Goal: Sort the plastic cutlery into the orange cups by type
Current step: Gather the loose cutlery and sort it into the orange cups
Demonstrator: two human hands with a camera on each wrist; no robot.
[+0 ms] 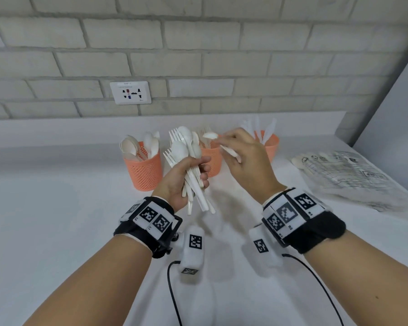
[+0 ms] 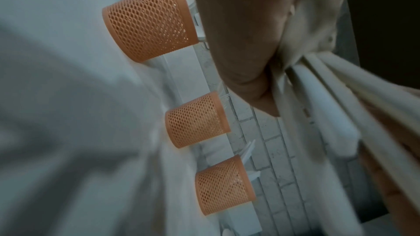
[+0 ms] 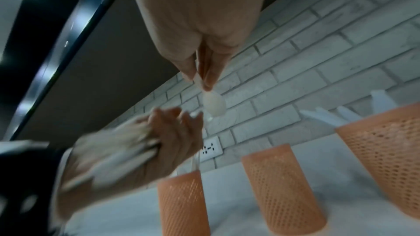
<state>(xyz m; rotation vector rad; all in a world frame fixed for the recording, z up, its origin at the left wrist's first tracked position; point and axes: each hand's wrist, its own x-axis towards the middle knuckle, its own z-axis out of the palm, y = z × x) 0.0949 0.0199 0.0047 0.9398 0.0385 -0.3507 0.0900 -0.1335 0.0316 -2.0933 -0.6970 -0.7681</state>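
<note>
Three orange mesh cups stand in a row by the wall: the left cup (image 1: 144, 171) holds spoons, the middle cup (image 1: 212, 158) holds forks, the right cup (image 1: 271, 143) holds knives. My left hand (image 1: 186, 177) grips a bundle of white spoons and forks (image 1: 186, 147) upright in front of the middle cup. My right hand (image 1: 243, 154) pinches a single white spoon (image 1: 211, 135) by its handle, held in the air over the middle cup. In the right wrist view the spoon (image 3: 213, 104) hangs from the fingertips (image 3: 208, 82) above my left hand (image 3: 159, 143).
A clear plastic bag (image 1: 344, 171) with cutlery lies at the right on the white counter (image 1: 57, 220). A brick wall with a socket plate (image 1: 130, 92) stands behind the cups. Cables trail from both wrist cameras near the counter's front.
</note>
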